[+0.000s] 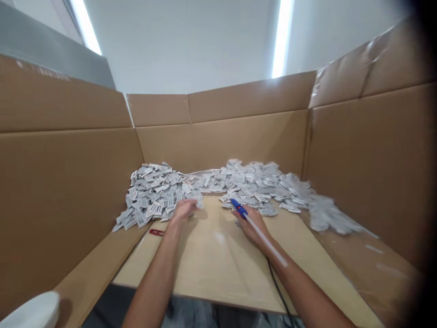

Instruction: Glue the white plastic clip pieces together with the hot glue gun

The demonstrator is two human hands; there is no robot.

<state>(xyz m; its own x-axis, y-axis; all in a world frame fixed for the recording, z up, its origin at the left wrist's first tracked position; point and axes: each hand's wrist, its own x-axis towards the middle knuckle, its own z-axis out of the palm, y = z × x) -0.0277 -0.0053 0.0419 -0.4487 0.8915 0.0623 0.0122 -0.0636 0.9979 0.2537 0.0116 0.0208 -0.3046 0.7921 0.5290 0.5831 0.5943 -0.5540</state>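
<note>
White bowl [32, 314] at 8 o'clock, cut by the frame edge (12 o'clock = straight ahead, dial centred on tabletop [211, 273]). Black cable [278, 290] at 5 o'clock, running down past the near edge. Above it, pale rod [266, 239], lying along the forearm and leading up into blue tool [239, 208], likely a glue gun.

Red piece [156, 232] at 9 o'clock, flat, just beside left forearm.

Right hand [254, 222] at 2 o'clock: fingers closed round blue tool, no gap visible in the grip. Can't tell whether anything else is pinched underneath. Long axis of tool and rod runs 5 to 11 o'clock, far end aimed toward 11, right by the near fringe of right pile [252, 182].

Left hand [186, 209] at 10 to 11 o'clock: fingers bent, tips toward 2, right at the inner edge of left pile [153, 200]. Too blurred to tell how far open, or whether holding a grey slotted piece or only near one.

Key relation: left pile at 10 o'clock, nearer left hand; right pile at 1, nearer right hand and tool. Bare strip between both hands.

Farthest, at 12: cardboard panel [221, 141], upright behind both piles.
</note>
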